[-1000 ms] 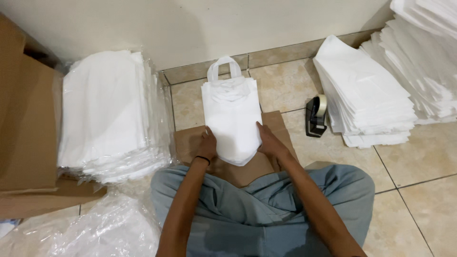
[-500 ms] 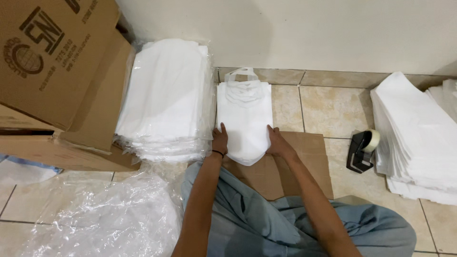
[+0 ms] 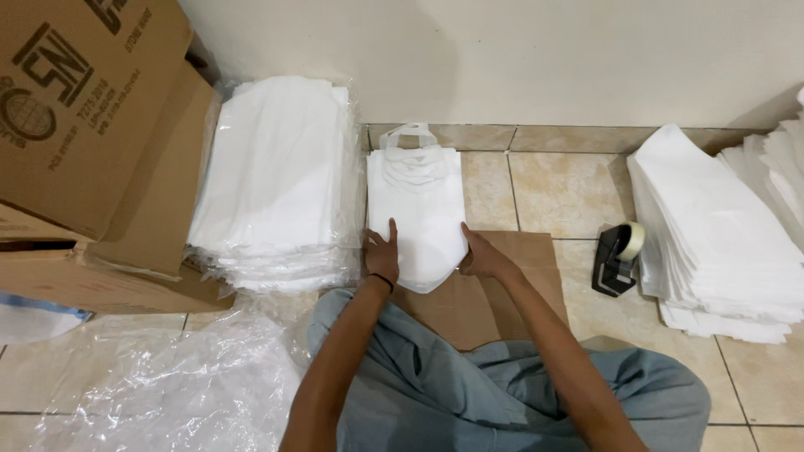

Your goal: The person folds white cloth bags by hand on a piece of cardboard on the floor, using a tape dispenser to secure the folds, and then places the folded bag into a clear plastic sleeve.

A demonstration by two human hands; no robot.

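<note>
A small stack of white handled bags (image 3: 417,205) lies on the floor in front of me, its near end resting on a brown cardboard sheet (image 3: 502,293). My left hand (image 3: 382,255) presses against the stack's left edge, and my right hand (image 3: 482,258) holds the right edge near the bottom corner. Both hands clasp the stack between them. The bag handles point toward the wall.
A tall pile of white bags in clear plastic (image 3: 276,180) sits to the left, beside cardboard boxes (image 3: 84,125). Crumpled clear plastic (image 3: 176,385) lies at lower left. A black tape dispenser (image 3: 618,255) and another white bag pile (image 3: 720,234) stand at the right.
The view has swung left, bringing the cardboard boxes and left pile into sight. My hands stay on the bag stack's sides, which now sits squared closer to the left pile.
</note>
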